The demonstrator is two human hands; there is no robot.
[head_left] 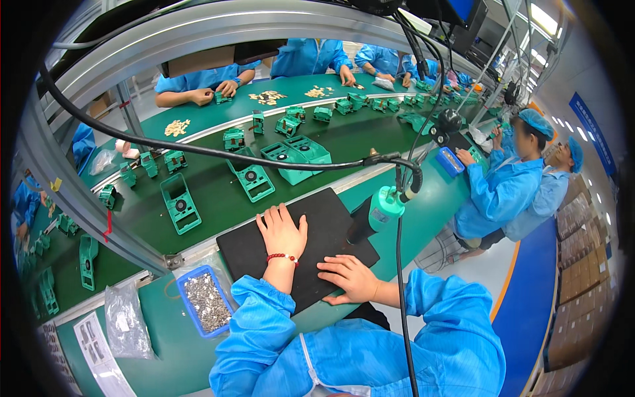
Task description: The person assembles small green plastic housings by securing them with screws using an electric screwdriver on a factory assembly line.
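Observation:
My left hand (283,231) lies flat on a black mat (323,228), fingers stretched out and pointing away from me; a red bead bracelet is on its wrist. Over the mat's near right side rests my right hand (352,278), its fingers apart and pointing left. Neither hand holds anything. Just beyond the right hand, a green and black electric screwdriver (383,210) hangs tilted from a cable, its tip over the mat. Left of the mat, a blue tray (192,313) holds many small metal screws (208,301).
Green plastic housings (180,205) and smaller green assemblies (234,138) lie on the dark green conveyor (211,228). A clear plastic bag (127,323) and a printed sheet (100,351) sit at left. A metal frame post (99,192) stands nearby. Co-workers in blue (506,192) work around the line.

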